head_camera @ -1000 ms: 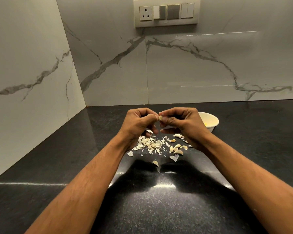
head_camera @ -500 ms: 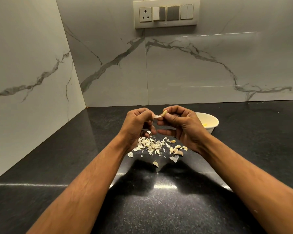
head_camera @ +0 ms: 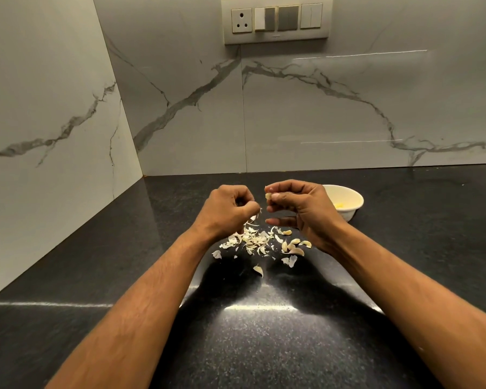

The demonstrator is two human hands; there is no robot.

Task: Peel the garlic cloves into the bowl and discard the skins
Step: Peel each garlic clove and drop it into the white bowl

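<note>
Pulled apart since half a second ago, with a clear gap between them where before they met at the clove. Left hand curled, pinching a thin whitish scrap of skin at the fingertips, just above the litter of peel. Right hand raised at much the same height, thumb and forefinger pinching a small pale garlic clove, little finger stretched out below.

Directly under both hands, on the black speckled stone counter, a scattered heap of papery white garlic skins, spread mostly under the left hand. Just right of that heap, near the right wrist, a few unpeeled cream-coloured cloves lying close together. One stray bit of peel nearer the body, apart from the rest.

Behind the right hand, partly hidden by it, a round white bowl standing on the counter, something yellowish inside. Beyond, a grey-veined white marble wall meeting a second one in a corner to the left, with a beige switch and socket panel mounted high on it.
</note>
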